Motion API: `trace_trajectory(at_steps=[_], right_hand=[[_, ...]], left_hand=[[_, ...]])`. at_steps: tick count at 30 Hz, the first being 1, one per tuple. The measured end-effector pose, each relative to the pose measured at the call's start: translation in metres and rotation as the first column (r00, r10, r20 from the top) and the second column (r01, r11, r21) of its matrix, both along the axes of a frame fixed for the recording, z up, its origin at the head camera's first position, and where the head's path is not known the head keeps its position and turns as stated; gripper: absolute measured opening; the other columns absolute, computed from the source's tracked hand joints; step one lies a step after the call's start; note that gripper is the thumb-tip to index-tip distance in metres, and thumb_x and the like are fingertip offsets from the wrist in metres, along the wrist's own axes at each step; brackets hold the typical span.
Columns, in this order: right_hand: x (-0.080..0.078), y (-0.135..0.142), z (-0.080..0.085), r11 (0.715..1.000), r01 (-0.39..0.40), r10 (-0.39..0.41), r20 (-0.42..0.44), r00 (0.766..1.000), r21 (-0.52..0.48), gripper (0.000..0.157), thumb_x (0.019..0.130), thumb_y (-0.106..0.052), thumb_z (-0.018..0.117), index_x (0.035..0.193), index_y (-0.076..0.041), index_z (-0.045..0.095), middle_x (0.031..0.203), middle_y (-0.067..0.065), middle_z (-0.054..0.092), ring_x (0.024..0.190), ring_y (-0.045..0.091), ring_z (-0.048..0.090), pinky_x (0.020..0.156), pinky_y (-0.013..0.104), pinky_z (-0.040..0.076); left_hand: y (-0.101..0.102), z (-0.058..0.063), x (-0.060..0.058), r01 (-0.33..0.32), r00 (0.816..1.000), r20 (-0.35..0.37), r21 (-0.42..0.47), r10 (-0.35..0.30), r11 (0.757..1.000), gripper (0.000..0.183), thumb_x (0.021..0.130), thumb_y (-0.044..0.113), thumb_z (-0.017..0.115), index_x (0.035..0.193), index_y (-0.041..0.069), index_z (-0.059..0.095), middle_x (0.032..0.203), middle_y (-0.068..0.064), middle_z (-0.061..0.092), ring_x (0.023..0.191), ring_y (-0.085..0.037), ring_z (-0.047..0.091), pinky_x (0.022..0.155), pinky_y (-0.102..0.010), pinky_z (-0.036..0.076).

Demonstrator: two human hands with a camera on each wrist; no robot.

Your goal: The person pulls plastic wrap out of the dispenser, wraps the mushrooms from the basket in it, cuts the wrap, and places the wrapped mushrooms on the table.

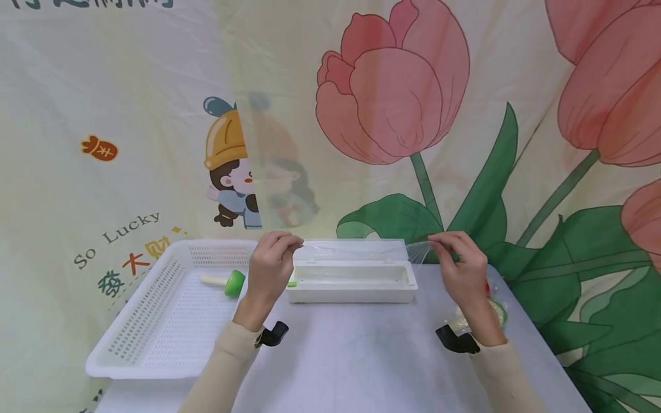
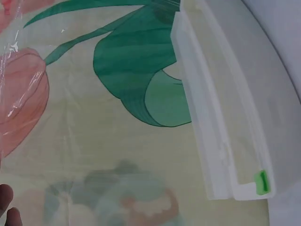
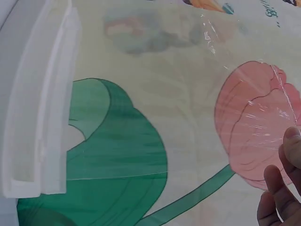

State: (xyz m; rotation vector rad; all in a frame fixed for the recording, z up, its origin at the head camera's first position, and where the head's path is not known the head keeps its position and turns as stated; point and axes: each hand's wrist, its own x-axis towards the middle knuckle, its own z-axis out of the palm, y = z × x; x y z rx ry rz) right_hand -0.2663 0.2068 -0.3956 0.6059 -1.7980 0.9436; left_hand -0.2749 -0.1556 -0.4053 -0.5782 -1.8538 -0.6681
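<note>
A clear sheet of cling film [image 1: 420,250] is stretched between my two raised hands. My left hand [image 1: 271,264] pinches one edge of it between thumb and fingers, and my right hand [image 1: 462,267] pinches the opposite side, where the film gathers into creases. Shiny wrinkles of the film [image 3: 263,127] show beside the right fingertips in the right wrist view. Behind and below the film stands a long white dispenser box [image 1: 356,295], its lid [image 1: 356,250] raised. A small green slider [image 2: 262,182] sits at the box's left end. No film roll shows inside the box.
On the left, a white perforated basket [image 1: 150,370] holds a green-headed item with a pale handle [image 1: 235,283]. Partly behind my right wrist lies a pale green, film-wrapped item [image 1: 500,312] with something red [image 1: 488,288] near it. A printed curtain [image 1: 289,86] hangs behind the table.
</note>
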Motion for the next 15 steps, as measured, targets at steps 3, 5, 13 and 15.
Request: trace_trajectory(at_steps=[3, 5, 13, 15], right_hand=[[0.005, 0.001, 0.008, 1.0, -0.001, 0.001, -0.023, 1.0, -0.002, 0.019, 0.081, 0.017, 0.076, 0.096, 0.005, 0.077, 0.092, 0.019, 0.071, 0.084, 0.005, 0.059, 0.079, 0.008, 0.044], [0.009, 0.002, 0.012, 1.0, -0.002, 0.002, -0.03, 1.0, -0.003, 0.02, 0.081, 0.018, 0.075, 0.096, 0.006, 0.077, 0.092, 0.019, 0.071, 0.085, 0.003, 0.058, 0.079, 0.008, 0.043], [0.021, 0.006, 0.021, 1.0, -0.021, 0.022, -0.057, 0.998, 0.018, 0.011, 0.086, 0.011, 0.074, 0.096, 0.008, 0.077, 0.094, 0.021, 0.071, 0.089, -0.002, 0.06, 0.079, 0.008, 0.044], [0.024, 0.007, 0.022, 1.0, -0.02, 0.022, -0.07, 0.997, 0.024, 0.01, 0.087, 0.01, 0.074, 0.096, 0.009, 0.077, 0.094, 0.022, 0.071, 0.087, -0.002, 0.06, 0.076, 0.007, 0.043]], left_hand=[[-0.001, 0.009, 0.005, 0.012, 0.999, -0.03, 0.011, -0.011, 1.0, 0.007, 0.089, -0.003, 0.075, 0.085, 0.003, 0.077, 0.085, -0.009, 0.07, 0.081, -0.026, 0.066, 0.071, -0.036, 0.058], [-0.001, 0.014, 0.008, 0.019, 0.998, -0.056, 0.012, -0.019, 1.0, 0.008, 0.088, -0.005, 0.076, 0.085, 0.002, 0.077, 0.084, -0.009, 0.069, 0.08, -0.026, 0.066, 0.07, -0.036, 0.058], [-0.004, 0.029, 0.022, 0.067, 0.991, -0.116, 0.014, -0.065, 0.998, 0.012, 0.083, -0.012, 0.076, 0.084, 0.0, 0.078, 0.083, -0.01, 0.07, 0.078, -0.026, 0.065, 0.068, -0.032, 0.055], [-0.004, 0.031, 0.024, 0.079, 0.99, -0.117, 0.018, -0.077, 0.997, 0.013, 0.083, -0.013, 0.076, 0.084, 0.0, 0.078, 0.083, -0.01, 0.07, 0.078, -0.026, 0.064, 0.068, -0.031, 0.054]])
